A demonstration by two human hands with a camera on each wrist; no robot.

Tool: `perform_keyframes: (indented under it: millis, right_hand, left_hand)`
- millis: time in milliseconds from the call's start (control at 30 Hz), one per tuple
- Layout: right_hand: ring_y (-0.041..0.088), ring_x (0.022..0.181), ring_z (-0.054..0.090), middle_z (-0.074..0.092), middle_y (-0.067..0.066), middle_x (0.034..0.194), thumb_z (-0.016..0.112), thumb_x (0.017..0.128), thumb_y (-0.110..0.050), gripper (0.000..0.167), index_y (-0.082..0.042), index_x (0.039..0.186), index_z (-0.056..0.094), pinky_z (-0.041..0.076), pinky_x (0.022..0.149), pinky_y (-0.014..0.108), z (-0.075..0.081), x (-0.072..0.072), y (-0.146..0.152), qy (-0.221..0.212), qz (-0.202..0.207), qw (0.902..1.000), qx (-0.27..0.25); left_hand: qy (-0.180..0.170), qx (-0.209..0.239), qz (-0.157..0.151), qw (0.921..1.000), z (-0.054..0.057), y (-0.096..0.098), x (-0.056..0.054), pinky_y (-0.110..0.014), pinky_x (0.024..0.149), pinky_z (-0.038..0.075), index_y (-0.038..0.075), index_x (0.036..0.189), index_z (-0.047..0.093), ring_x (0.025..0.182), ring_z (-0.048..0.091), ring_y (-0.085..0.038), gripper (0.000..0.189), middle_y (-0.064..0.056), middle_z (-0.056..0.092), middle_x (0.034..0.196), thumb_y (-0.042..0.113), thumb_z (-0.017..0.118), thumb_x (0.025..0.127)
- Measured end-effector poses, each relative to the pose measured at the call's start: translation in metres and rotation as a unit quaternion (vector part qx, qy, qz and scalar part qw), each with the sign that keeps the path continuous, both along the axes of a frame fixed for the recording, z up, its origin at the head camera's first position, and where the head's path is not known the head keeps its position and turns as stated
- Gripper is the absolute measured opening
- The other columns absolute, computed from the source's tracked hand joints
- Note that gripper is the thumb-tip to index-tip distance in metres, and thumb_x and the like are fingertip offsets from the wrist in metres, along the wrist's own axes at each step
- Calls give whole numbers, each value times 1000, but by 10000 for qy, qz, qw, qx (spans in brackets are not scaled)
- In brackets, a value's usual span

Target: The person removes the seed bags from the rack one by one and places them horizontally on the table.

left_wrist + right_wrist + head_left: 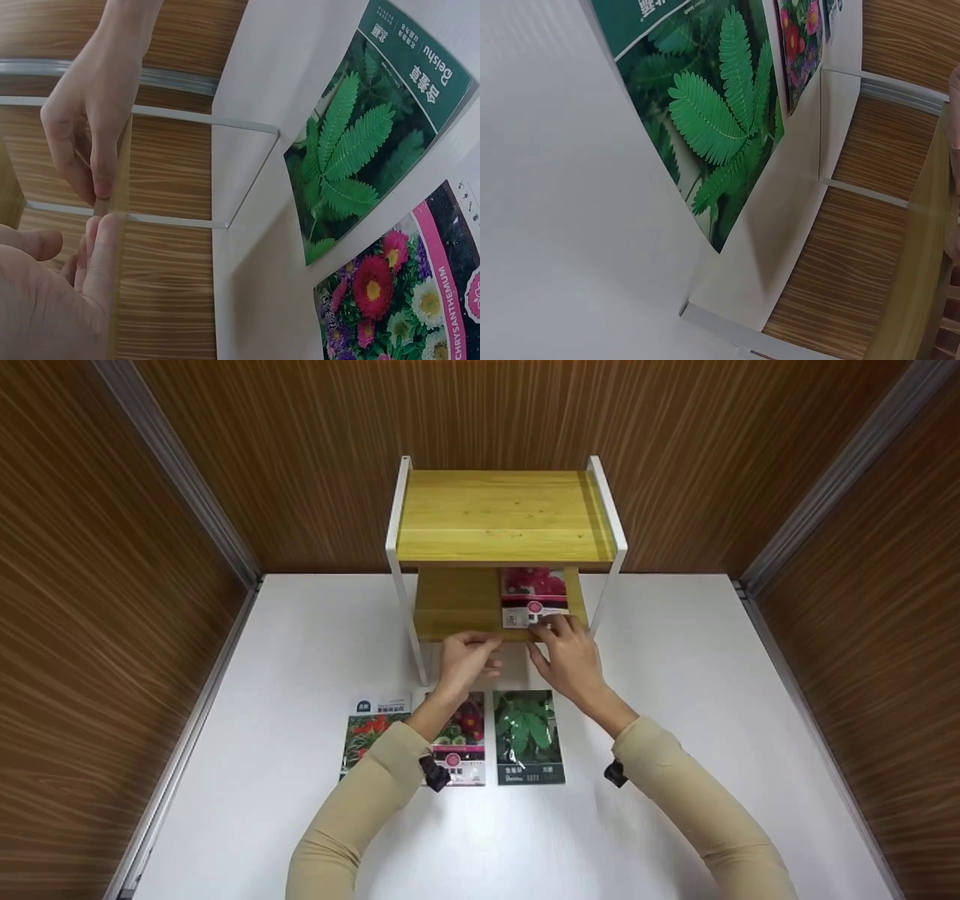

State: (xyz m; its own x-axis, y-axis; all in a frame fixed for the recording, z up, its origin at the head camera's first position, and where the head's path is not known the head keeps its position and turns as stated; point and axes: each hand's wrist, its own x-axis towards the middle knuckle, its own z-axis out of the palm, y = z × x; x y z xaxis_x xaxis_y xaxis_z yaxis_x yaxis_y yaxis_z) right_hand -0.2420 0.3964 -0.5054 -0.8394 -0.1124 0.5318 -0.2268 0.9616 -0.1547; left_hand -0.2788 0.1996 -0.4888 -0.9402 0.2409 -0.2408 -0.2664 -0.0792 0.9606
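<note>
A seed packet with pink flowers [534,592] lies on the lower board [457,600] of a small two-tier shelf, towards its right side. My right hand [570,660] has its fingertips at the packet's lower edge, while the thumb hangs in front of the board's front edge. Just left of it, my left hand [463,664] is at the same front edge, thumb and forefinger close together and the other fingers loose. In the left wrist view, the fingers of both hands meet near the board's edge. The right wrist view catches only a sliver of the right hand [954,150].
On the white table [225,735] in front of the shelf lie a red-flower packet [367,727], a chrysanthemum packet [469,735] partly behind the left forearm, and a green-leaf packet [529,735]. White side frames [397,525] carry the upper board [502,510] above the hands.
</note>
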Motion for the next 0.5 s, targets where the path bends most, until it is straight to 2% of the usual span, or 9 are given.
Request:
perform_keyframes:
  millis: [233,500]
  right_hand:
    - [39,110,67,69,16,113,79,95,-21,22,-6,111,78,62,90,56,-1,3,1,105,6,9999,-12]
    - [38,110,67,70,14,111,82,92,-14,18,-6,107,78,62,89,55,-1,7,1,229,20,9997,71]
  left_hand:
    - [6,13,-13,10000,1,1,0,-26,59,66,-5,117,71,60,71,-11,26,-13,81,97,13,71,99]
    - [-54,-5,49,10000,-1,1,0,-27,59,66,-4,113,72,59,71,-10,22,-11,81,93,11,72,98]
